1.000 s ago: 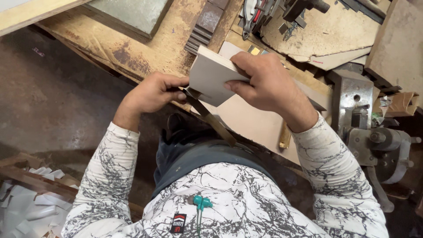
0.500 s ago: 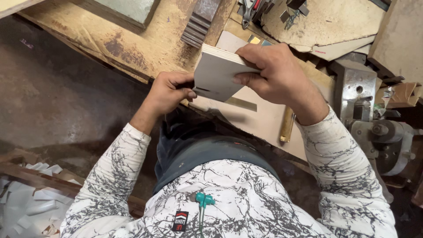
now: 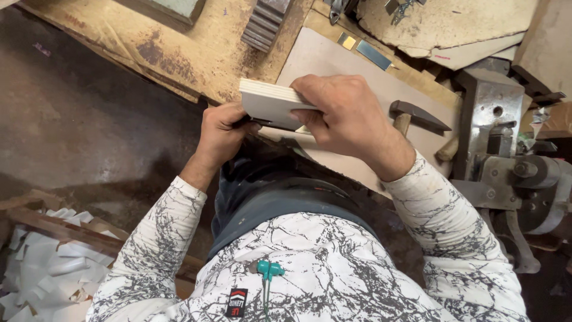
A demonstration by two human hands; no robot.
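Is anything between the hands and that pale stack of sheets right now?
Nothing visible. The right hand grips the pale stack from above, and the left hand touches its lower edge directly. The hammer lies apart on the bench.

Both hands work at the bench edge, close over the lap: the left hand and right hand meet on the pale stack of sheets, leaving no gap between them. Left of the left hand the dark floor lies open. Right of the right hand a hammer lies just beside the wrist, and a steel machine blocks further right. Ahead, a grey board lies bare; 2 small metal plates sit at its far edge.
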